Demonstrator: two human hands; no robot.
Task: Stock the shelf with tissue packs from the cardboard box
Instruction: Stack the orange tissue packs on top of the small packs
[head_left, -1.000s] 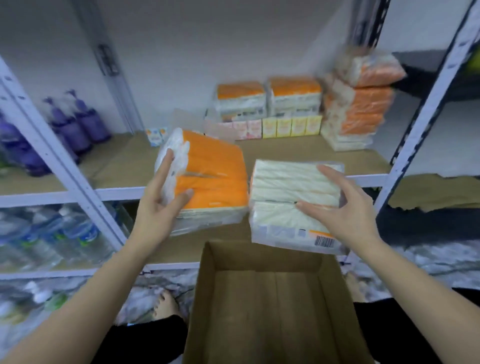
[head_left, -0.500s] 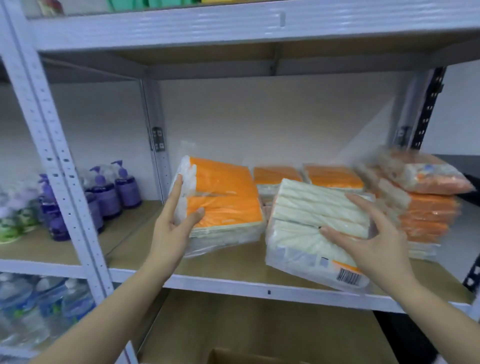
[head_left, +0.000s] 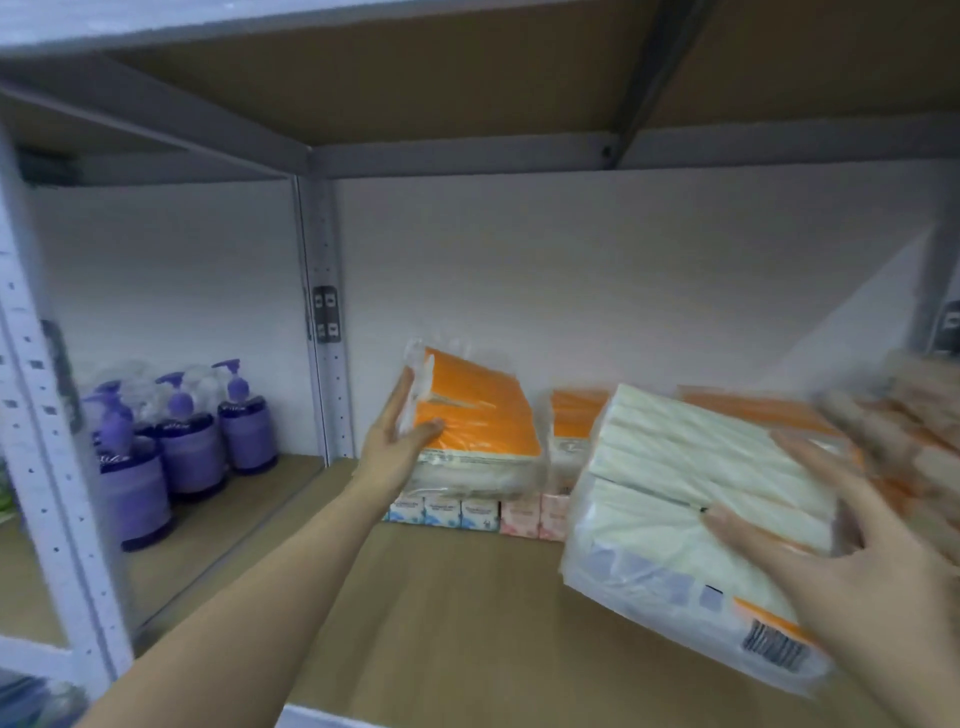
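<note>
Two plastic-wrapped tissue packs in hands, both held over brown shelf board (head_left: 467, 613). Left hand (head_left: 392, 447) grips orange-topped pack (head_left: 475, 431), tilted, above row of small tissue boxes (head_left: 457, 512) at shelf back. Right hand (head_left: 857, 566), fingers spread, holds white pack with barcode (head_left: 691, 509) nearer shelf front. Risk: slick wrap slipping from one-handed hold; orange pack crushing or toppling small boxes.

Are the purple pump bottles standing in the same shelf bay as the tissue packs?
No, the purple pump bottles stand in the bay left of the grey metal upright, while the orange tissue pack is right of it.
</note>
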